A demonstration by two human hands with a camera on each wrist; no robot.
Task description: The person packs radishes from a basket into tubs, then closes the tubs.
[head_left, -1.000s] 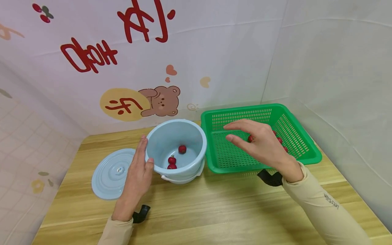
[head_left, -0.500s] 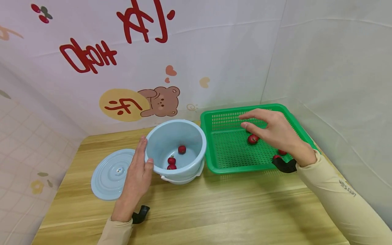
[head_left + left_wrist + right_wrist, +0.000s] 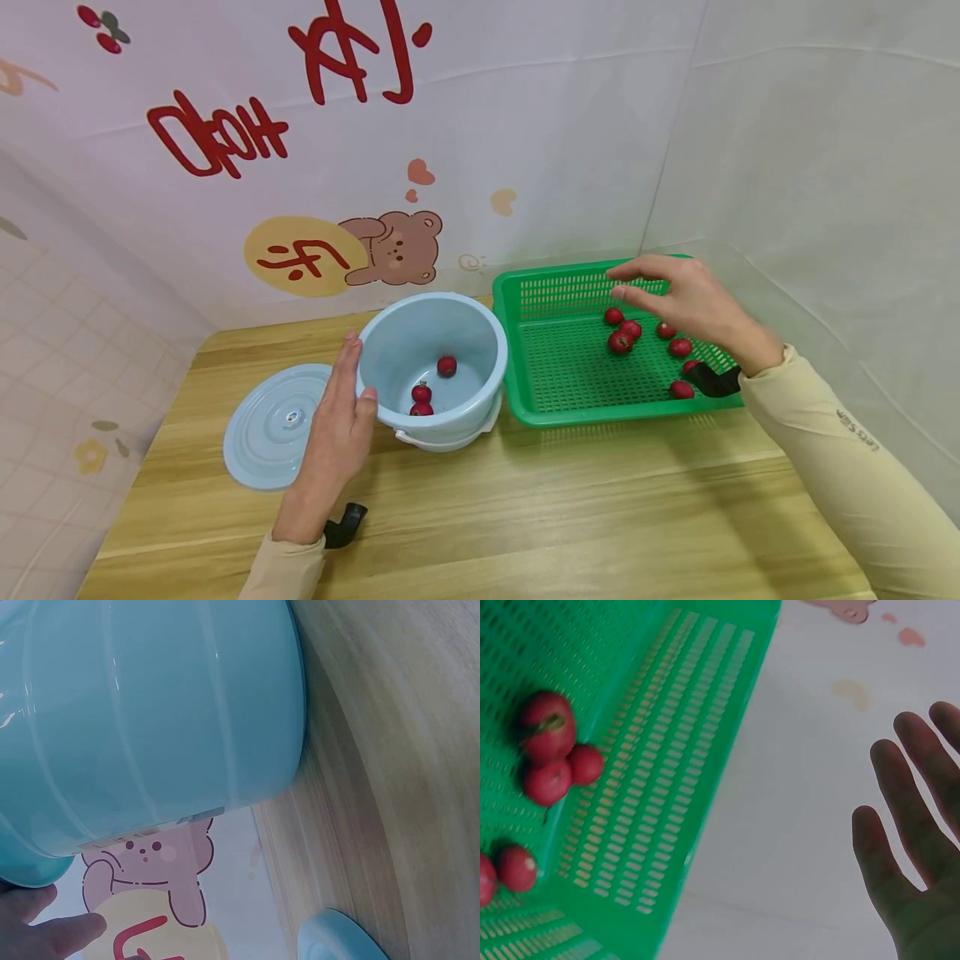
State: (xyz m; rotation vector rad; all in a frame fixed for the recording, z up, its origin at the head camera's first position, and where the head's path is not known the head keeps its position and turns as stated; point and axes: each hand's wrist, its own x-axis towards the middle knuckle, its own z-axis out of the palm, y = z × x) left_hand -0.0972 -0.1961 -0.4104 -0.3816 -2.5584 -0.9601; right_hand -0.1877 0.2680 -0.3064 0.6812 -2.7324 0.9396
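Note:
A light blue bucket (image 3: 432, 333) holds three red radishes (image 3: 446, 367) on its floor. My left hand (image 3: 336, 433) rests against the bucket's left rim, its fingers extended along the outside and the thumb near the rim. In the left wrist view, fingertips (image 3: 71, 930) lie by the bucket's rim, and the smooth wall of the bucket (image 3: 165, 712) fills much of the view. Over the right part of a green basket (image 3: 585, 413), my right hand (image 3: 690, 300) hovers with nothing in it, fingers apart from the thumb. Several radishes (image 3: 620, 342) lie in the basket below.
The bucket's blue lid (image 3: 262, 442) lies flat on the wooden table (image 3: 510, 517), left of the bucket. A white handle (image 3: 450, 442) hangs down the bucket's front. Basket and bucket stand side by side, close to a printed wall covering (image 3: 570, 150) at the back.
My right hand has moved right and slightly up over the basket, bringing more radishes into sight. The left hand, the bucket and its three radishes stay as they were.

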